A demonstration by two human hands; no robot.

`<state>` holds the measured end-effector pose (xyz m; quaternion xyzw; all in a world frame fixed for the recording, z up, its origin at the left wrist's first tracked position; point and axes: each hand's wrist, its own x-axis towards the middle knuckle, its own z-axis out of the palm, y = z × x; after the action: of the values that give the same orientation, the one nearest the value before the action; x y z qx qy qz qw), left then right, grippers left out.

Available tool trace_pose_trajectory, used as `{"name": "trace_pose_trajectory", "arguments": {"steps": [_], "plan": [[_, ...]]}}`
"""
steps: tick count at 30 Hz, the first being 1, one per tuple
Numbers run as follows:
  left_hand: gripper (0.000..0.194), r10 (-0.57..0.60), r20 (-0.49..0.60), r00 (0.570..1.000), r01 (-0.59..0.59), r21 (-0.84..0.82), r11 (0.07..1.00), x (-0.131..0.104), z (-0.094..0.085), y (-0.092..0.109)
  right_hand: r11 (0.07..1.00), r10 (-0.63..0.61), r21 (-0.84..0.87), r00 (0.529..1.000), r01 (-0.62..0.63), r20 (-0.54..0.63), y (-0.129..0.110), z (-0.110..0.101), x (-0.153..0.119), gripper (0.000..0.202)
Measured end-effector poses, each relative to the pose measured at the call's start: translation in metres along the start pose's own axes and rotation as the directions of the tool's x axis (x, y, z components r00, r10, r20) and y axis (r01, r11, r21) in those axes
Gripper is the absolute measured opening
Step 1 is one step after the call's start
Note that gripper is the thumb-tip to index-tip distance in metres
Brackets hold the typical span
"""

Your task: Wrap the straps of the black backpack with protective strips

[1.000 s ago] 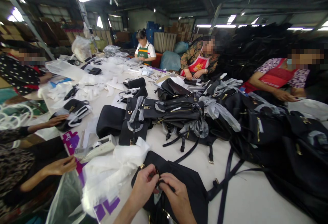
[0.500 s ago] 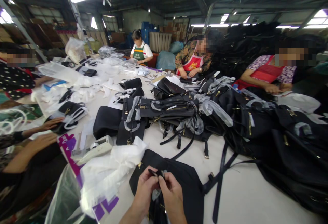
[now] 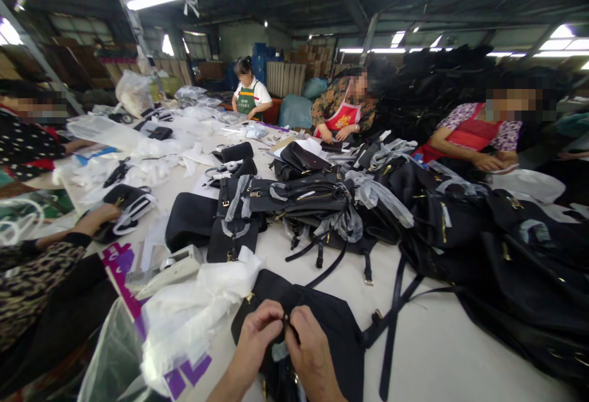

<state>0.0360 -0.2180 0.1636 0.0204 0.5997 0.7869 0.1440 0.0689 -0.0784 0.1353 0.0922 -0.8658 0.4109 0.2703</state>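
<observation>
Black bag (image 3: 331, 334) beneath both hands; left hand (image 3: 255, 334), right hand (image 3: 310, 350) pinching its small fitting together

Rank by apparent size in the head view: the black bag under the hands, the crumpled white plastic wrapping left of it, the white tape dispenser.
1. Black bag and crumpled white plastic wrapping: similar, unranked.
2. White tape dispenser, smallest, though farther away.

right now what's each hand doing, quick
Left hand: closed, pinching a small black part of the black bag.
Right hand: closed, pinching the same small black part from the other side.
</observation>
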Motion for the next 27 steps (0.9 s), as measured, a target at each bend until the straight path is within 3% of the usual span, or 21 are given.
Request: {"name": "trace_pose_trajectory", "arguments": {"steps": [2, 5, 11, 13, 15, 17, 20, 27], "plan": [[0.01, 0.086, 0.124, 0.989, -0.112, 0.226, 0.968, 0.004, -0.01, 0.008, 0.999, -0.003, 0.041, 0.998, 0.0, 0.062, 0.002, -0.005, 0.001, 0.023], [0.015, 0.111, 0.216, 0.97, -0.191, 0.394, 0.899, 0.009, -0.02, 0.016, 0.99, 0.04, 0.127, 0.981, -0.064, 0.188, 0.004, -0.013, 0.003, 0.023], [0.018, 0.089, 0.191, 0.978, -0.168, 0.455, 0.875, 0.013, -0.014, 0.011, 0.968, 0.13, 0.17, 0.947, -0.186, 0.295, 0.002, -0.024, 0.003, 0.018], [0.017, 0.069, 0.175, 0.982, -0.147, 0.484, 0.862, 0.012, -0.009, 0.01, 0.959, 0.162, 0.18, 0.948, -0.216, 0.273, 0.001, -0.028, 0.002, 0.009], [0.015, 0.05, 0.173, 0.984, -0.132, 0.501, 0.855, 0.01, -0.003, 0.011, 0.96, 0.136, 0.209, 0.964, -0.185, 0.229, 0.001, -0.031, 0.004, 0.021], [0.012, 0.014, 0.188, 0.982, -0.102, 0.47, 0.877, 0.01, 0.002, 0.013, 0.972, 0.027, 0.223, 0.976, -0.076, 0.214, 0.002, -0.035, 0.009, 0.032], [0.004, -0.046, 0.191, 0.98, -0.014, 0.302, 0.953, 0.01, 0.005, 0.015, 0.982, -0.119, 0.175, 0.951, 0.07, 0.287, 0.003, -0.041, 0.02, 0.032], [0.026, -0.113, 0.171, 0.979, 0.106, 0.053, 0.993, 0.012, -0.004, 0.02, 0.989, -0.099, 0.143, 0.886, 0.037, 0.452, 0.006, -0.052, 0.038, 0.023]]}}
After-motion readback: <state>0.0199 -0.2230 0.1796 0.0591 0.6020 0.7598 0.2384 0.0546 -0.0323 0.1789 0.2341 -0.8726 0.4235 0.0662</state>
